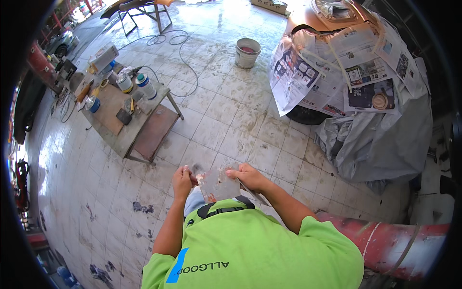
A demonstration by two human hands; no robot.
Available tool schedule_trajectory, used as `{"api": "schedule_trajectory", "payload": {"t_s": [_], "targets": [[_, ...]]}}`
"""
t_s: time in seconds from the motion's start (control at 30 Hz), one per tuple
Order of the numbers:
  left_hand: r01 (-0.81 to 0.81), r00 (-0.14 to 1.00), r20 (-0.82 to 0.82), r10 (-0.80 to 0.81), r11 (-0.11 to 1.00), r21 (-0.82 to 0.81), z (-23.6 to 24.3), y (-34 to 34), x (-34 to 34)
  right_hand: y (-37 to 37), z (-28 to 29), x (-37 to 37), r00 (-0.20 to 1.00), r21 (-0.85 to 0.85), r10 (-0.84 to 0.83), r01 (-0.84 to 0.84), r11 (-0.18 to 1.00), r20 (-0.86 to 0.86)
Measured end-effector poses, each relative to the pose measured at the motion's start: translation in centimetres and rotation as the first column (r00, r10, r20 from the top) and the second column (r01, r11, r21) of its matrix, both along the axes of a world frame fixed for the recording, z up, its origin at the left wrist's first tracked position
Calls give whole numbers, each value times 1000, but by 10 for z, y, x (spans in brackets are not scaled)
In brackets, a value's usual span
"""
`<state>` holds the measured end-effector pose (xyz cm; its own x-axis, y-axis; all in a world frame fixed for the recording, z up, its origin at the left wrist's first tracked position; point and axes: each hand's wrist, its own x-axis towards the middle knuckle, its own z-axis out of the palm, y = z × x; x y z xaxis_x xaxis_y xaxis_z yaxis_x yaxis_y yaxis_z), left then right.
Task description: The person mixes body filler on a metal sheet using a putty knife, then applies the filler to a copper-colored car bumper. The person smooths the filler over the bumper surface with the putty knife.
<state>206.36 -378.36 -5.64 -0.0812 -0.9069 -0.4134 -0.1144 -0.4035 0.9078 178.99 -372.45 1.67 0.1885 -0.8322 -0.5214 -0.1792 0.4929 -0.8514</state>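
Pale tiled floor (96,183) spans the workshop. At left, cans (146,88) stand on a worn surface (126,137); near the middle, the left hand (183,183) curls at the left edge of a stained flat plate (219,184), its hold unclear. The right hand (250,177) grips the plate's right side. Farther right, newspaper sheets (320,86) mask an orange car (301,20).

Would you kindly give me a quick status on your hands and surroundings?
Right hand gripping stained flat plate. Left hand by its left edge, grip unclear. Work table ahead, to the left; bucket farther ahead.
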Motion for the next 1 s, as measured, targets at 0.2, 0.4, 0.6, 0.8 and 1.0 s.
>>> {"api": "schedule_trajectory", "payload": {"t_s": [0.2, 0.4, 0.6, 0.8, 1.0], "targets": [[80, 996, 65, -59, 920, -383, -4, -128, -40, -98, 12, -4, 940, -39, 53, -70, 997, -338], [413, 908, 119, -402, 808, -420, 99, -230, -154, -198, 58, -11, 929, -112, -2, -42, 993, -369], [499, 859, 176, -480, 709, -499, 81, -306, -169, -240, 65, -41, 924, -110, -284, 264, 958, -257], [460, 887, 214, -409, 754, -468, 18, -333, -167, -242, 62, -87, 878, -195, -401, 359, 913, -261], [346, 904, 416, -95, 735, -583, 4, -307, -174, -237, 71, -197, 857, -242, -408, 343, 908, -316]]}}
